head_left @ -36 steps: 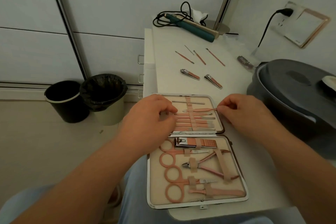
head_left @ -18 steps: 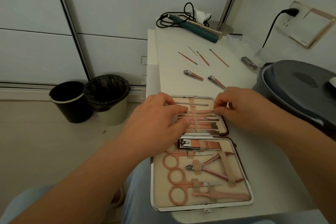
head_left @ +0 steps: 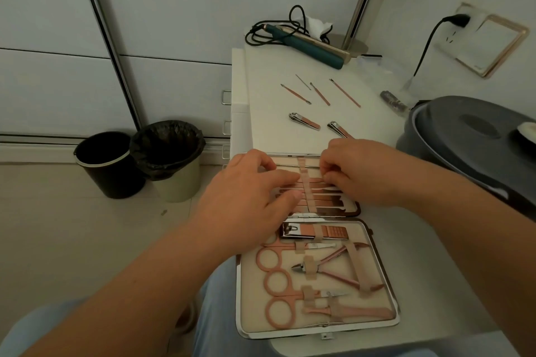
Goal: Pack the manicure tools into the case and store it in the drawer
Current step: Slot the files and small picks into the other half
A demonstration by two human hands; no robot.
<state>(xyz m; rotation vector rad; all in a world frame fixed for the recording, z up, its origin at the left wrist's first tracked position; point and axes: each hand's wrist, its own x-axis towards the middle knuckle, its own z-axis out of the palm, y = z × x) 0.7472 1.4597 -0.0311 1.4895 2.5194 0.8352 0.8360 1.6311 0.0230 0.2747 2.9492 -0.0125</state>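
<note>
**A:** Both hands are over the far half of the open case [head_left: 377, 324], which lies flat on the white table [head_left: 275, 130] with its near edge toward the person.

**B:** Right hand [head_left: 362, 174] first. The fingers are curled in, fingertips bunched at the elastic strap [head_left: 304, 182], apparently pinching a slim tool by its end. I can't make out the tool itself under the knuckles.

**A:** And the left hand [head_left: 249, 197]?

**B:** Fingers fairly straight, laid flat on the row of slim tools [head_left: 324, 197] already strapped in. My guess is it pins the case half so the strap can be fed without everything shifting.

**A:** The near half looks done: big clipper [head_left: 313, 232], scissors [head_left: 278, 258] and nipper [head_left: 327, 269], each under its own loop.

**B:** That's why the case sits opened flat; every loop is reachable from above.

**A:** Still loose on the table, well beyond the case: two small clippers [head_left: 304, 122], and four thin picks [head_left: 319, 93] farther back.

**B:** Laid out side by side, easy to grab one at a time. So packing is perhaps two-thirds through, I'd judge.

**A:** The drawer unit [head_left: 232, 113] stands at the table's left edge, handles showing, all drawers closed.
</note>
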